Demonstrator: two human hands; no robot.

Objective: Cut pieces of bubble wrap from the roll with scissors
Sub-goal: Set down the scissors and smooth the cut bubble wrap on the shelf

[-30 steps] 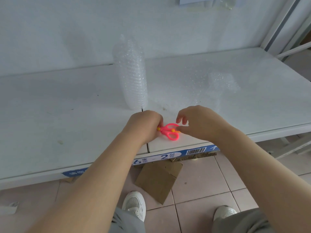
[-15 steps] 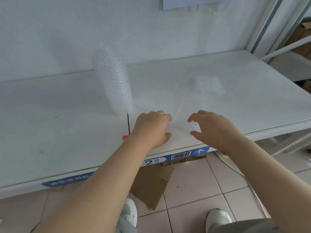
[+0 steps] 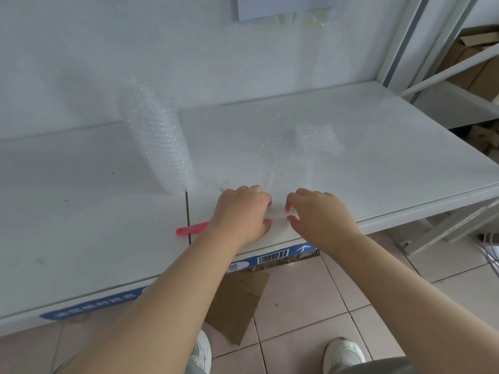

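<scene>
A roll of bubble wrap (image 3: 159, 147) stands upright at the middle of the white table (image 3: 81, 211). Its loose sheet (image 3: 267, 149) lies unrolled to the right, reaching the near edge. My left hand (image 3: 243, 211) and my right hand (image 3: 321, 214) sit side by side at that near edge, fingers curled, each pinching the sheet's end between thumb and fingers. Pink scissors (image 3: 191, 228) lie flat on the table just left of my left wrist, which hides part of them. A small cut piece of bubble wrap (image 3: 318, 139) lies farther back on the right.
A white wall runs directly behind the table. Metal shelving with cardboard boxes (image 3: 475, 63) stands at the right. Below the table edge lie a brown cardboard piece (image 3: 237, 300) on the tiled floor and my two shoes.
The scissors left my hands and now lie on the table to the left. Both hands moved forward onto the near end of the unrolled sheet and closed on it.
</scene>
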